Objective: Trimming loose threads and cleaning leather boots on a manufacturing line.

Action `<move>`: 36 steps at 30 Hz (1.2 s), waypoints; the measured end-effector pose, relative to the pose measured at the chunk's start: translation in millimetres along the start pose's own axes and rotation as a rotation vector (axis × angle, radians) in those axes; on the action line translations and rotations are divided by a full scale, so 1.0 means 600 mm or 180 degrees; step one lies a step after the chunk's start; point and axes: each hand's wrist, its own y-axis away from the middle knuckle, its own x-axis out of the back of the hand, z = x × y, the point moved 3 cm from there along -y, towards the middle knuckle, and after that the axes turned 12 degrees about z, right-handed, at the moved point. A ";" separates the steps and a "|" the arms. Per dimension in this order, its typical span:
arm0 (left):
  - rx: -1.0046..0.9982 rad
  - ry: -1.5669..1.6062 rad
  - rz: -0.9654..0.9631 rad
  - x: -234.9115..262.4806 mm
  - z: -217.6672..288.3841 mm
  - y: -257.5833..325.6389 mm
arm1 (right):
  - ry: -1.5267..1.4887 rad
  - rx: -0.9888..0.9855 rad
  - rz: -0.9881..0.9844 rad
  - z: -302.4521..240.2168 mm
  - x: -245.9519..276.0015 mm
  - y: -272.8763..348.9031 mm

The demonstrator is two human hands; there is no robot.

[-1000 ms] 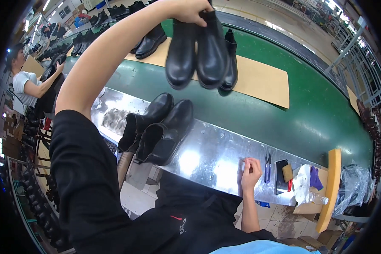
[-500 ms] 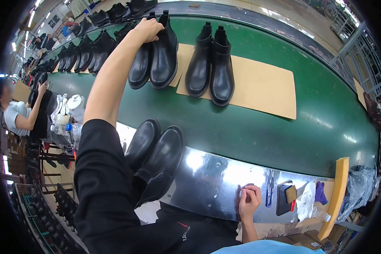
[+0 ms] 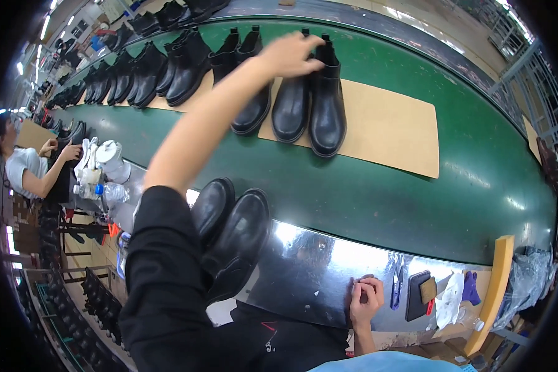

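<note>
My left hand (image 3: 291, 56) is stretched across the bench to the tops of a pair of black ankle boots (image 3: 327, 111). Its thumb and fingers are apart at the boot's top opening, slightly blurred; I see no grip on it. Under my forearm, a second pair of black ankle boots (image 3: 252, 116) stands just left, partly covered. My right hand (image 3: 367, 301) rests on the shiny metal edge plate (image 3: 310, 273), fingers curled to a pinch; what they hold, if anything, is too small to name. Another black boot pair (image 3: 242, 223) sits close to me by my left upper arm.
Tan cardboard (image 3: 394, 124) lies under the boots on the green bench (image 3: 415, 204). A row of black boots (image 3: 146, 74) runs far left. Blue-handled snips (image 3: 396, 285), a dark case (image 3: 418, 294) and a yellow bar (image 3: 493, 285) are at right. A co-worker (image 3: 28, 164) is at left.
My left hand has let go of the left boot pair and moved right to the neighbouring pair. The left pair now stands further right, closer to it. My right hand has hardly moved.
</note>
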 end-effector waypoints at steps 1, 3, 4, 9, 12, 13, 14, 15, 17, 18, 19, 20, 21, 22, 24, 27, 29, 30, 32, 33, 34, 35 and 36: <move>0.0282 -0.0277 -0.0639 -0.020 0.041 -0.009 | 0.0019 -0.0042 0.0042 0.000 0.003 0.001; 0.0425 -0.1139 -0.1289 -0.042 0.079 -0.024 | 0.0028 -0.0052 0.0126 0.001 0.009 0.002; 0.0774 -0.1082 -0.1323 -0.034 0.082 -0.032 | -0.0061 -0.0038 0.0145 0.003 0.008 0.002; 0.0296 -0.0629 -0.0853 -0.054 0.057 -0.029 | -0.0246 -0.0193 0.0166 0.001 0.011 0.005; -0.0518 -0.0591 -0.0713 -0.011 0.131 -0.020 | -0.0249 -0.0099 0.0306 0.025 0.013 0.015; -0.0711 -0.0445 -0.0595 0.027 0.137 -0.012 | -0.0321 -0.0099 0.0298 0.018 0.016 0.012; -0.0739 -0.0413 -0.0691 0.065 0.157 -0.012 | -0.0336 0.0040 0.0395 0.012 0.022 0.008; -0.0801 -0.0377 -0.0740 0.099 0.175 -0.009 | -0.0360 0.0193 0.0474 0.007 0.026 0.006; -0.1300 -0.0282 -0.0351 0.142 0.224 0.004 | -0.0229 0.0138 0.0583 0.021 0.030 0.015; -0.1422 -0.0325 -0.0600 0.174 0.278 0.004 | -0.0228 0.0173 0.0487 0.026 0.033 0.021; -0.1614 -0.0545 -0.0819 0.206 0.319 0.015 | -0.0204 0.0115 0.0560 0.027 0.039 0.027; -0.2069 -0.0667 -0.0694 0.229 0.353 0.030 | -0.0314 -0.0113 0.0412 0.029 0.039 0.032; -0.2434 -0.0844 -0.0594 0.261 0.376 0.059 | -0.0481 -0.0296 0.0180 0.026 0.034 0.035; -0.2750 -0.0910 -0.0532 0.283 0.405 0.077 | -0.0667 -0.0345 0.0359 0.024 0.043 0.037; -0.3148 -0.1004 -0.0550 0.321 0.460 0.112 | -0.0835 -0.0240 0.0644 0.016 0.057 0.044; -0.3780 -0.1013 -0.0574 0.312 0.495 0.177 | -0.0953 0.0070 0.0956 -0.021 0.086 0.065; -0.4150 -0.0891 -0.0698 0.313 0.530 0.229 | -0.0940 0.0119 0.0722 -0.069 0.107 0.082; -0.4320 -0.0739 -0.0705 0.307 0.547 0.252 | -0.0905 0.0193 0.0588 -0.082 0.109 0.095; -0.4569 -0.0417 -0.0711 0.292 0.576 0.303 | -0.0851 -0.0108 0.0490 -0.107 0.105 0.133; -0.4633 -0.0272 -0.0719 0.280 0.585 0.332 | -0.0788 -0.0356 0.0493 -0.112 0.103 0.157; -0.4688 -0.0138 -0.0456 0.275 0.588 0.355 | -0.0614 -0.0345 0.0387 -0.103 0.097 0.182; -0.4504 -0.0010 -0.0477 0.259 0.590 0.381 | -0.0857 -0.0641 0.0464 -0.105 0.096 0.197; -0.4311 -0.0053 -0.0581 0.259 0.594 0.391 | -0.0721 -0.0599 0.0208 -0.096 0.097 0.217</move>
